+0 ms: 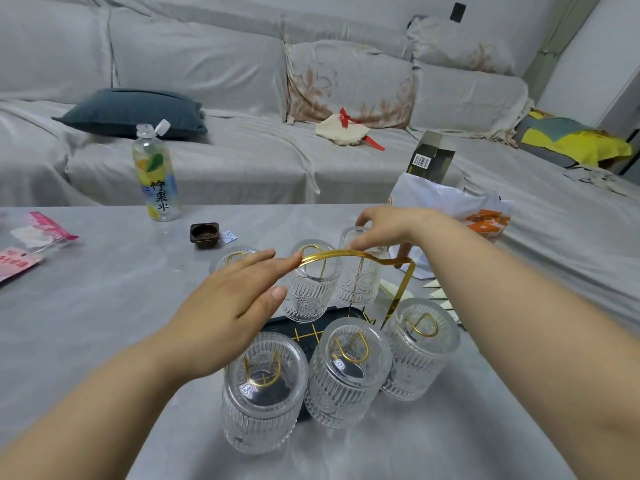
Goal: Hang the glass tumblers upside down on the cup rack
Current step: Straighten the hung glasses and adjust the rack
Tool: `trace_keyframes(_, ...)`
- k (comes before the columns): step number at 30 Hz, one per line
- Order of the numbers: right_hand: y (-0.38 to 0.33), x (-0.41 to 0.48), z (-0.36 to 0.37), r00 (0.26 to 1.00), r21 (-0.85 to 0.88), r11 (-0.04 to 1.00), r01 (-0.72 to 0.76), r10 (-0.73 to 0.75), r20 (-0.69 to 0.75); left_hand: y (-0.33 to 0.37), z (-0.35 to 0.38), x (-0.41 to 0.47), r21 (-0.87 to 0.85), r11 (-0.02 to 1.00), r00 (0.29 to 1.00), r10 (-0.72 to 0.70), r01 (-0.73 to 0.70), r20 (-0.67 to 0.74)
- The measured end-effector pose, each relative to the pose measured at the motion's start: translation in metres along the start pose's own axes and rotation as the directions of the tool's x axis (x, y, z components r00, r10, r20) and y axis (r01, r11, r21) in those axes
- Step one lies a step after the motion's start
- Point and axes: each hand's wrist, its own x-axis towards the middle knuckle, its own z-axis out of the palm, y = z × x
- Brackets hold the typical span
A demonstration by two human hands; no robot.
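A gold wire cup rack [403, 285] with a dark tray base stands on the grey table. Several ribbed glass tumblers hang upside down on its hoops: a near-left tumbler [263, 389], a near-middle tumbler [346, 372], a near-right tumbler [420, 344], and a far-middle tumbler [310, 289]. My right hand [384, 226] grips the rim of the far-right tumbler [360, 271], which sits upside down over a hoop. My left hand [228, 306] is flat with fingers apart, fingertips touching the rack's gold handle [332, 254]. A far-left tumbler is mostly hidden behind my left hand.
A lemon-water bottle [156, 174] with its cap flipped stands at the table's far side. A small dark dish [204, 233] and a sachet lie near it. Pink packets [31, 237] lie at the left edge. A white plastic bag [450, 216] and a box stand behind the rack. A covered sofa fills the background.
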Motion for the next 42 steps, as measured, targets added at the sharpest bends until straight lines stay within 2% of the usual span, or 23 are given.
trace_keyframes(17,0.007,-0.007,0.0,1.0,0.04,0.999,0.02,-0.02,-0.008,-0.005,0.003,0.0,-0.002,1.0,1.0,0.022,-0.022,-0.017)
trace_keyframes(21,0.004,-0.014,-0.009,0.984,0.14,0.985,0.101,-0.078,-0.163,-0.002,0.001,-0.001,-0.04,0.999,1.0,0.003,-0.004,-0.027)
trace_keyframes(23,0.001,-0.019,-0.013,0.971,0.151,0.975,0.164,-0.132,-0.2,0.0,-0.001,-0.004,-0.097,0.995,0.995,-0.009,0.0,-0.096)
trace_keyframes(26,-0.01,-0.025,-0.01,0.97,0.097,0.969,0.229,-0.219,-0.109,0.001,-0.005,-0.013,-0.102,0.995,0.977,-0.012,-0.01,-0.212)
trace_keyframes(30,-0.034,-0.022,0.002,0.954,-0.085,0.95,0.301,-0.298,0.043,0.0,-0.004,-0.022,-0.063,0.998,0.977,-0.011,-0.003,-0.212)
trace_keyframes(35,-0.054,-0.013,0.003,0.95,-0.25,0.932,0.262,-0.203,0.238,-0.002,0.0,-0.024,-0.147,0.989,0.981,-0.046,0.019,-0.187)
trace_keyframes(38,-0.064,-0.007,0.009,0.946,-0.399,0.881,0.255,-0.142,0.291,-0.005,0.001,-0.024,-0.183,0.983,0.981,-0.063,0.029,-0.182)
trace_keyframes(42,-0.072,-0.003,0.015,0.94,-0.466,0.849,0.25,-0.099,0.325,-0.008,0.001,-0.024,-0.19,0.982,0.984,-0.045,0.011,-0.173)
